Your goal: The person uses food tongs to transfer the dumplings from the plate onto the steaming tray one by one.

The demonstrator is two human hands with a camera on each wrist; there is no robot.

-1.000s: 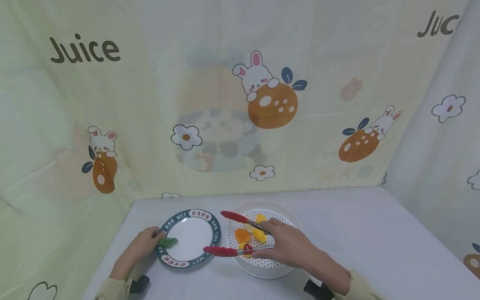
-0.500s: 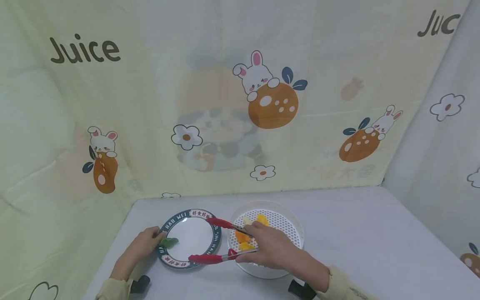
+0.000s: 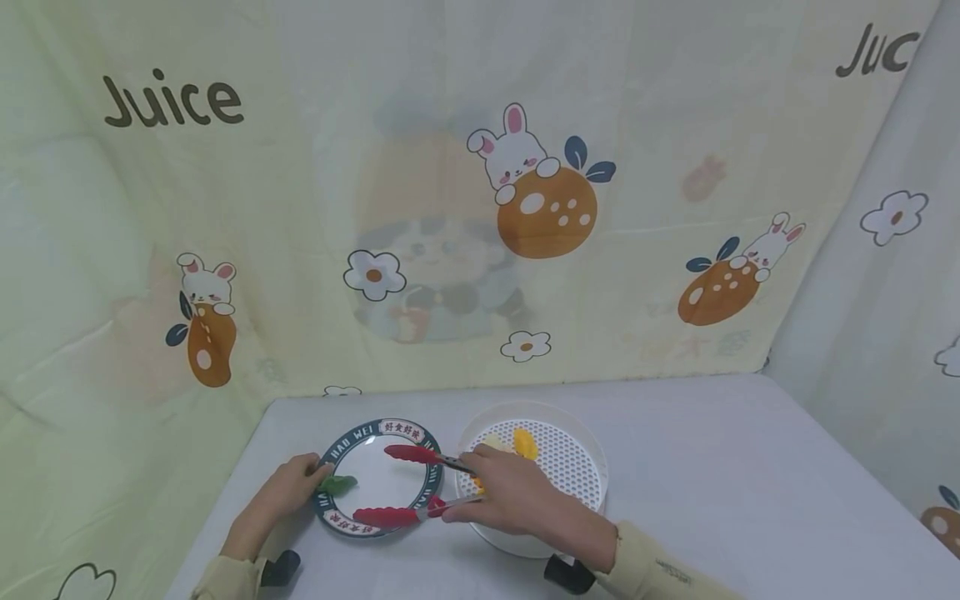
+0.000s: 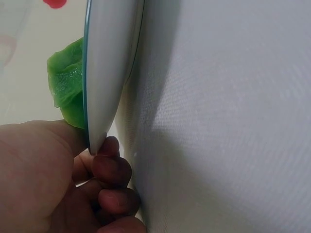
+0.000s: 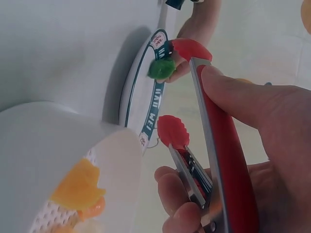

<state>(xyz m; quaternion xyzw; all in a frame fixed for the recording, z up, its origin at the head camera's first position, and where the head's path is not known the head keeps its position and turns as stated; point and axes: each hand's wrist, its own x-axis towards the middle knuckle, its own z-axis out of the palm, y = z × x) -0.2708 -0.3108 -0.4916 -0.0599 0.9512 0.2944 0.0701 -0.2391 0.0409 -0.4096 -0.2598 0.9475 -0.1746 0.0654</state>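
Observation:
My left hand pinches the left rim of a white plate with a dark green lettered border. In the left wrist view the thumb lies on top and the fingers curl under the rim. A green leafy piece rests on the plate beside the thumb. My right hand grips red-and-silver tongs, their red tips spread apart over the plate with nothing between them. Partly beneath that hand stands a white perforated basket holding yellow, orange and pale pieces, including a yellow piece.
The plate and basket stand side by side on a white-covered table. A patterned curtain with rabbits and fruit hangs right behind the table's back edge. Dark camera straps show at both wrists.
My right hand has carried the spread tongs leftward from above the basket to above the plate. The left hand, plate and green piece have stayed in place.

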